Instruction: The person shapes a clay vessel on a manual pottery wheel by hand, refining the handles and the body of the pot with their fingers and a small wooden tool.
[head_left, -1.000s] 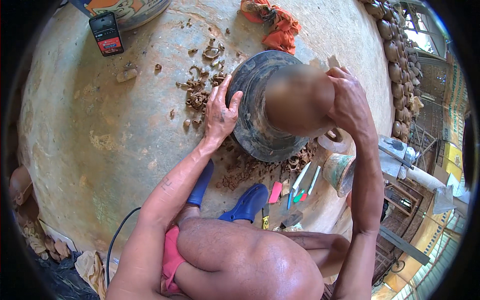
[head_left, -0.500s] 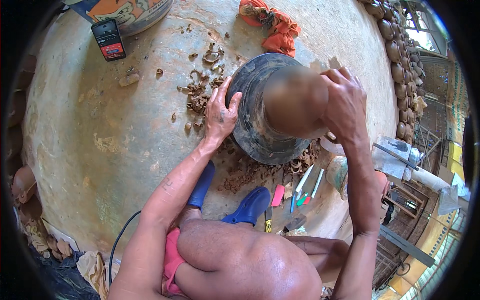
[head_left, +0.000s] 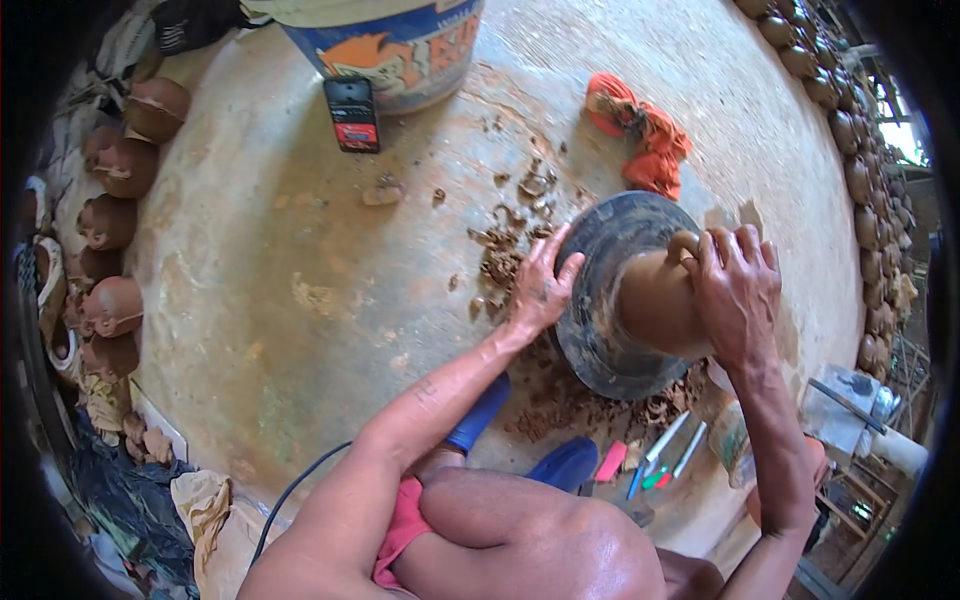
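Observation:
A brown clay pot (head_left: 655, 305) stands on a round black turning wheel (head_left: 585, 335), right of centre. My left hand (head_left: 541, 288) rests at the wheel's left edge, its fingers stretched out and the thumb apart. Over the pot's upper part lies my right hand (head_left: 735, 300), fingers bent and closed on the clay. Beside those fingertips a small rounded loop of clay (head_left: 683, 246) sticks out. My right hand covers much of the pot's right side, so whether it also holds a small tool is hidden.
Curled clay shavings (head_left: 500, 262) lie left of the wheel. Beyond it are an orange cloth (head_left: 655, 150), a phone (head_left: 352, 115) and a large bucket (head_left: 410, 60). Nearer me lie several slim tools (head_left: 665, 437). Rows of clay pots line the left (head_left: 108, 222) and right (head_left: 858, 185).
The view has swung left and upward, so wheel, pot and hands appear lower and farther right. My left hand stays at the wheel's edge; my right hand stays at the pot.

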